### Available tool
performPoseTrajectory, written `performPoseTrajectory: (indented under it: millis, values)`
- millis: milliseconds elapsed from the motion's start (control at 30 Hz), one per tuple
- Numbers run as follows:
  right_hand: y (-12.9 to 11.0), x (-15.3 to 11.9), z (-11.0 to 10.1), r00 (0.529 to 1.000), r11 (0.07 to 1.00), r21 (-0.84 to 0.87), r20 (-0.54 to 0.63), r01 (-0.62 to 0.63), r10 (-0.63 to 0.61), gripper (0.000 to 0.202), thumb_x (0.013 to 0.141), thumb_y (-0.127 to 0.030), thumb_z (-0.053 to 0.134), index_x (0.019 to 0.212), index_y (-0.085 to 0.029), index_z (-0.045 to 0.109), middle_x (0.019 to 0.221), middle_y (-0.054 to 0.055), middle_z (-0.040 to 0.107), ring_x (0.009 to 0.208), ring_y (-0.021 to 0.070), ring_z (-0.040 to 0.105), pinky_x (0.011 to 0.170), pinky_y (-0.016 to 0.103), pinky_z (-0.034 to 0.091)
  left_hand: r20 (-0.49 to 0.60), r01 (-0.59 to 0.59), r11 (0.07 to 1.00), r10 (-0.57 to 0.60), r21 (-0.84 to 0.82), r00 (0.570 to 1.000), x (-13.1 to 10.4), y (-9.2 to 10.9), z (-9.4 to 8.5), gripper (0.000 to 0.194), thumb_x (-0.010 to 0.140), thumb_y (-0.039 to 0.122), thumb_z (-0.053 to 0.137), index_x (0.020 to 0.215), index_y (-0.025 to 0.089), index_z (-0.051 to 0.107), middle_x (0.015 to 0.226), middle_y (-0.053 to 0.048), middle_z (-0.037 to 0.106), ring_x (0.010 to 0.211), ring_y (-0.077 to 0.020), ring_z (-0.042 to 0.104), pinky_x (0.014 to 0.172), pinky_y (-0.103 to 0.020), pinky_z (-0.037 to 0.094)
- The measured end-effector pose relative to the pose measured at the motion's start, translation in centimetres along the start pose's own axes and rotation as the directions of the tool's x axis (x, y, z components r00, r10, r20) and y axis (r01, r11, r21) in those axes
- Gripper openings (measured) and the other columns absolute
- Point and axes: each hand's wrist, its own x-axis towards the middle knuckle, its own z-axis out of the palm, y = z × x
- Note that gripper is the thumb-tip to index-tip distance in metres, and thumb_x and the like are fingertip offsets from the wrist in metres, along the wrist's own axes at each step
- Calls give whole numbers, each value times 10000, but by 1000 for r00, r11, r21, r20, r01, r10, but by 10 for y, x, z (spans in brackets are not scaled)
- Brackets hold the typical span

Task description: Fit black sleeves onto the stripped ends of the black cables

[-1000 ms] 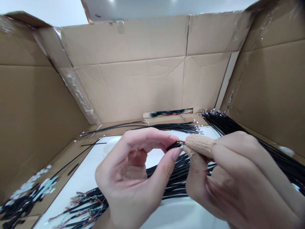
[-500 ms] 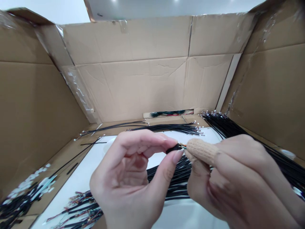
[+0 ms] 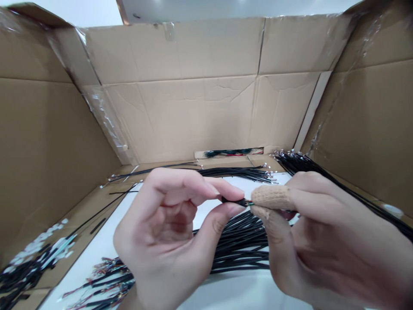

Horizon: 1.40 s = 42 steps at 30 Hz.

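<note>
Between the thumb and fingertips of my left hand (image 3: 174, 232) is the end of a black cable (image 3: 232, 201), its sheath pointing right. Thin coloured wires (image 3: 249, 203) come out of that end. My right hand (image 3: 309, 228) pinches these wires; its thumb and forefinger wear tan textured finger covers (image 3: 270, 198). The two hands almost meet at the wires. Below them, a bundle of black cables (image 3: 240, 254) lies on the white work surface, partly hidden by my left hand. The wires' tips are hidden in the right fingers.
Cardboard walls (image 3: 180, 112) enclose the back and sides. More black cables with white connectors (image 3: 238, 173) lie along the back, and a thick bundle (image 3: 322, 176) runs down the right. Bare coloured wire ends (image 3: 106, 275) spread at lower left, near cables with white connectors (image 3: 41, 245).
Both hands have shifted slightly, the left one leftward, and the cable end lies more level with more of its black sheath showing. The right fingers still grip the wires.
</note>
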Motion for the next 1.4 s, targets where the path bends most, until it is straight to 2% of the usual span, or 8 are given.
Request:
performPoseTrajectory:
  millis: [200, 300, 467, 633, 800, 1000, 1233, 1400]
  values:
    - [-1, 3, -2, 990, 994, -9, 99, -104, 105, 232, 797, -18, 555, 768, -188, 710, 645, -8, 636, 614, 110, 526, 599, 279, 431, 79, -94, 993, 89, 65, 993, 1, 1, -9, 408, 734, -132, 694, 980, 186, 624, 886, 23, 749, 837, -102, 740, 800, -160, 643]
    - [1, 6, -2, 994, 996, 31, 76, -85, 83, 234, 786, 12, 568, 771, -170, 713, 669, -7, 647, 622, 93, 567, 599, 244, 459, 143, -149, 975, 125, 168, 982, 2, 2, -15, 366, 740, -94, 712, 987, 169, 655, 909, 12, 758, 849, -128, 743, 823, -203, 653]
    - [2, 8, 1, 998, 986, 154, -21, -63, 67, 166, 805, -6, 633, 807, -162, 691, 736, -12, 715, 663, 83, 629, 612, 212, 506, 177, -170, 903, 107, 395, 978, 1, 1, -20, 249, 756, -9, 746, 924, 167, 693, 908, 18, 779, 808, -92, 749, 798, -90, 618]
    - [1, 7, 2, 965, 929, 268, 10, -256, 263, 163, 825, -77, 690, 785, -235, 698, 766, -73, 732, 713, 80, 653, 614, 194, 512, 70, -155, 944, 141, 291, 988, 0, 1, -15, 416, 711, -53, 751, 1035, 180, 636, 926, 8, 764, 783, -122, 753, 724, -139, 653]
    - [5, 9, -3, 921, 865, 316, 128, -390, 368, 167, 837, -119, 695, 748, -260, 698, 731, -93, 725, 660, 68, 643, 584, 156, 514, 92, -101, 915, 70, 390, 993, 2, 6, -12, 337, 726, 4, 787, 975, 207, 686, 891, 18, 775, 769, -132, 752, 740, -186, 657]
    - [5, 12, -8, 910, 874, 257, 167, -412, 380, 186, 849, -115, 652, 707, -234, 671, 692, -63, 689, 647, 82, 608, 551, 165, 487, 143, -167, 901, 119, 401, 983, 3, 4, -12, 363, 713, 9, 802, 956, 259, 702, 861, 40, 776, 730, -153, 736, 675, -264, 651]
    - [6, 14, -10, 895, 878, 206, 217, -433, 390, 184, 853, -151, 620, 690, -226, 661, 669, -54, 673, 643, 88, 607, 545, 173, 484, 283, -256, 925, 176, 280, 943, 9, -5, -18, 428, 732, -43, 744, 1061, 228, 704, 904, 34, 785, 768, -122, 741, 693, -186, 636]
    - [8, 13, -10, 900, 879, 218, 213, -424, 381, 190, 859, -151, 607, 693, -218, 672, 687, -32, 696, 652, 106, 630, 551, 192, 501, 319, -235, 945, 156, 226, 935, 10, -10, -17, 457, 724, -99, 707, 1048, 224, 705, 920, 23, 775, 809, -113, 729, 739, -177, 629]
